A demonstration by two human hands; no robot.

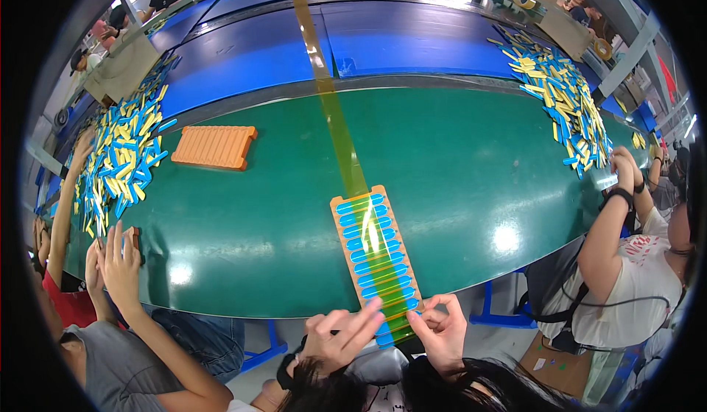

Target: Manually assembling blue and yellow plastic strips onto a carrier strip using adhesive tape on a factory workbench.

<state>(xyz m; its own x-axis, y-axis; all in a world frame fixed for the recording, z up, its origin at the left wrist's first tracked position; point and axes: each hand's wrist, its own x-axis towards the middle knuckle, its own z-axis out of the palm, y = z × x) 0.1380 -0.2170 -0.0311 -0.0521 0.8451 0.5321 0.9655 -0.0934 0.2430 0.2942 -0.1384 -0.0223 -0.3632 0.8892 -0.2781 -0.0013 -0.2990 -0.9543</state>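
Note:
An orange slotted tray (409, 270) lies lengthwise in front of me at the table's near edge. Blue strips with rounded ends (370, 244) sit crosswise in its slots, one behind another. A band of transparent yellow tape (340, 141) comes from the far side and runs over the strips down the tray's length. My left hand (340, 336) is at the tray's near left, fingers stretched out toward the tape. On the near right side, my right hand (444, 331) has its thumb at the tray edge and fingers curled; what they pinch is hidden.
Another orange grooved tray (213, 148) lies at the left on the green table (272, 213). Heaps of blue and yellow strips (121, 158) lie at both sides. Blue panels (420, 40) run behind. Co-workers' hands (118, 268) are near at left, others (626, 170) at right.

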